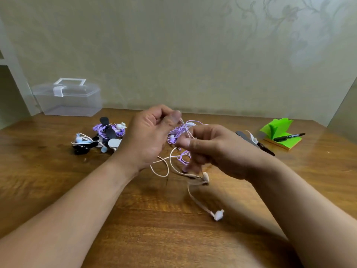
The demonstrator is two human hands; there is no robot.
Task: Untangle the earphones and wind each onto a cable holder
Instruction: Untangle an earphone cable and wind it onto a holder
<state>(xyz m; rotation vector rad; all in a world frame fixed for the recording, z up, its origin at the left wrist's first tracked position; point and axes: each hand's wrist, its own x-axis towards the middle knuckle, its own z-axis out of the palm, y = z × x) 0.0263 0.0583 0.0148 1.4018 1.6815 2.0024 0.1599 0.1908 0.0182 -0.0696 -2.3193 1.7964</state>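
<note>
Head view: the tangle (179, 136) is two sets of earphones knotted together and held up off the wooden table (154, 238), well to the right of the clear plastic box (67, 99) and nearer the camera than it. The purple earphones (178, 131) make a tight bunch of thin loops between the two hands. The pink earphones (163, 168) are paler and hang looser, with open loops drooping under the hands. One strand trails down to a pale earbud (218, 215) that is on or just above the wood.

Just in front of the box and slightly to its right lies a pile of wound earphones (104, 134), purple and light blue sets wrapped on black holders. Far to the right of the box sit a green note pad (278, 130) with a black marker (288, 136) across it, and spare black holder strips (253, 142) beside it. The marker carries pale printing that is too small to read.

Both forearms reach in from the near edge and the hands meet close together. The left hand (150, 132) has its back to the camera, fingers curled, pinching a pink strand at its fingertips. The right hand (210, 149) pinches the tangle between thumb and forefinger, its lower fingers curled around the purple loops.
</note>
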